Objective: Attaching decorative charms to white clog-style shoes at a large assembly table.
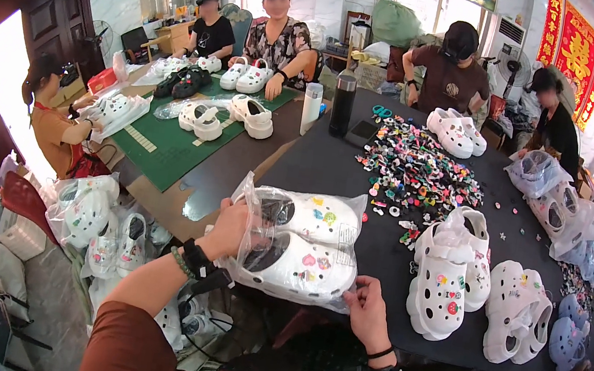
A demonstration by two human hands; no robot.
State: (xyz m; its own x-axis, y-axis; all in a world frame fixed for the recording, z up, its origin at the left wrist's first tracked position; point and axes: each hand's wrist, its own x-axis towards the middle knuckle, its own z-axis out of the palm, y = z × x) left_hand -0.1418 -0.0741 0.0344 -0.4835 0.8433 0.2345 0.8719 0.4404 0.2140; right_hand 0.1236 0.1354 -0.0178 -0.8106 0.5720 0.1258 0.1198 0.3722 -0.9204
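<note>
A pair of white clogs (304,268) with colourful charms lies side by side inside a clear plastic bag (253,198), held up in front of me at the table's near edge. My left hand (232,228) grips the bag at its left end, by the clogs' heels; some of its fingers are hidden behind the film. At the lower right corner, by the toes, my right hand (366,311) has its fingers closed on the plastic. To the right, a taller pair of white clogs (437,300) with charms stands on the dark table.
Loose charms (421,169) are heaped on the dark table (314,169). White clogs (506,321) and blue clogs (569,334) lie at right. A black bottle (342,106) and white bottle (311,109) stand beyond. Bagged clogs (84,212) are piled at left. Several co-workers surround the tables.
</note>
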